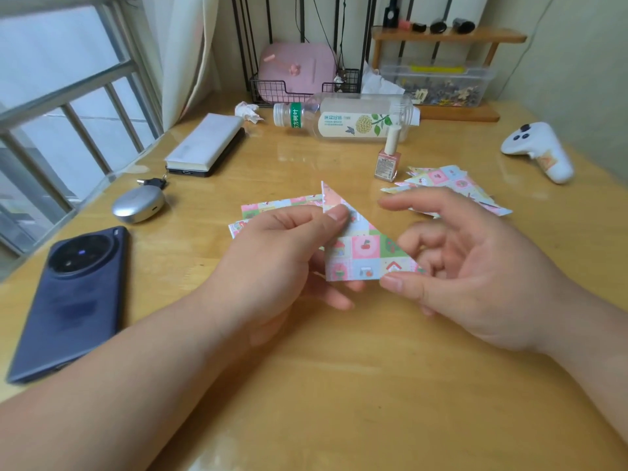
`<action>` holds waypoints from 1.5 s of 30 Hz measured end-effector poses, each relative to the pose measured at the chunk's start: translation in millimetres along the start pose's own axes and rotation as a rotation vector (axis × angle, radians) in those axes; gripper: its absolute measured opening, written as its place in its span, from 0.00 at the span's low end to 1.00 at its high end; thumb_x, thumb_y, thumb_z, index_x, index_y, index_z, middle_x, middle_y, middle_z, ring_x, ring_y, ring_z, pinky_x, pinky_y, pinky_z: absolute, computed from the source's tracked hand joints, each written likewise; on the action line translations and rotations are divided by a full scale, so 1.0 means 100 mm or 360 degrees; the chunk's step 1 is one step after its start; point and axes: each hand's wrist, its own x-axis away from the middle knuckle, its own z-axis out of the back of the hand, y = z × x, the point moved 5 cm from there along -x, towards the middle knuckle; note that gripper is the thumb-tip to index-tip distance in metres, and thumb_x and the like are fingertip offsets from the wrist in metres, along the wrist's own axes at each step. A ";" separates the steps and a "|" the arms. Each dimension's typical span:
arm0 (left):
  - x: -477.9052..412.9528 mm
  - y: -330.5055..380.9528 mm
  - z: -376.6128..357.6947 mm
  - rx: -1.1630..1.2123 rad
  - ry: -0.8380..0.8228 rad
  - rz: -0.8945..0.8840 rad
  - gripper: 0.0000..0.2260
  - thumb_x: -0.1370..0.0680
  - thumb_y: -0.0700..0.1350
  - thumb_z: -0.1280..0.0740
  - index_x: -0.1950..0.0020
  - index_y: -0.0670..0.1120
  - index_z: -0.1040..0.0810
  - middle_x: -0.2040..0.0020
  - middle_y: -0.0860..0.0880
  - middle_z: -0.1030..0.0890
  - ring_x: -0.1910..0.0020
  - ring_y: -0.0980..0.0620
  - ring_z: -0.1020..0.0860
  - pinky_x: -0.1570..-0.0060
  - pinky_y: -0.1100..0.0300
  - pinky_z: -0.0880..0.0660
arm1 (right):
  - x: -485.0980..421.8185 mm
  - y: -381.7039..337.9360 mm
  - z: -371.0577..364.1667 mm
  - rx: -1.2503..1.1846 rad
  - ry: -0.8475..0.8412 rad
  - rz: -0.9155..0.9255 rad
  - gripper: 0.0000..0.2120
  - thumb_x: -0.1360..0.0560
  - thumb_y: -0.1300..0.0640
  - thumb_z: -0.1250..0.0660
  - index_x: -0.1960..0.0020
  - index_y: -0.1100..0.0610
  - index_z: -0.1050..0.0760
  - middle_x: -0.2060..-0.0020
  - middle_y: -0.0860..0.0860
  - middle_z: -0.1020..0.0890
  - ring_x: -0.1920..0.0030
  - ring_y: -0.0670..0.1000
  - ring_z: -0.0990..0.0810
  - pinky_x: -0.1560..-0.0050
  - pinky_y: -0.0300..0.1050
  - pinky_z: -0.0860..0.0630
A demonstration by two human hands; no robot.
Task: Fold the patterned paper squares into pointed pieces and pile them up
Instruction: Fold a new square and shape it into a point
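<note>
A patterned paper folded into a triangle (362, 248) is held upright above the wooden table (339, 368). My left hand (282, 253) pinches its upper left edge between thumb and fingers. My right hand (465, 266) pinches the lower right corner with the thumb on the front; its index finger is stretched out above. Behind my left hand lie flat patterned squares (272, 207). A pile of folded pointed pieces (452, 183) lies at the back right, partly hidden by my right hand.
A dark phone (71, 300) lies at the left, a grey earbud case (137, 203) and a notebook on a second phone (207, 144) behind it. A bottle on its side (346, 122), a nail polish bottle (389, 158) and a white controller (540, 149) stand further back.
</note>
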 end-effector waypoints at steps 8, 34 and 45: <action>0.02 0.01 0.01 0.0231 0.0033 0.0126 0.16 0.18 0.44 0.37 0.44 0.31 0.20 0.49 0.33 0.16 0.55 0.41 0.16 0.67 0.54 0.17 | -0.01 0.06 0.00 0.0095 0.0007 0.0136 0.18 0.34 0.61 0.26 0.47 0.47 0.19 0.61 0.56 0.21 0.63 0.59 0.27 0.63 0.39 0.25; 0.02 0.06 -0.02 0.0438 -0.0069 -0.0029 0.37 0.37 0.24 0.30 0.28 0.40 0.29 0.42 0.40 0.16 0.42 0.42 0.17 0.42 0.56 0.20 | 0.05 -0.12 0.14 0.0005 0.0478 0.0484 0.14 0.34 0.71 0.30 0.59 0.53 0.14 0.56 0.46 0.14 0.72 0.54 0.19 0.68 0.43 0.20; 0.03 0.07 0.09 -0.0355 0.0208 -0.0152 0.17 0.29 0.50 0.25 0.40 0.53 0.18 0.51 0.41 0.15 0.54 0.44 0.17 0.49 0.49 0.21 | 0.04 -0.09 0.16 -0.0045 0.0342 0.0498 0.13 0.32 0.72 0.32 0.56 0.58 0.15 0.56 0.49 0.15 0.72 0.54 0.19 0.69 0.38 0.23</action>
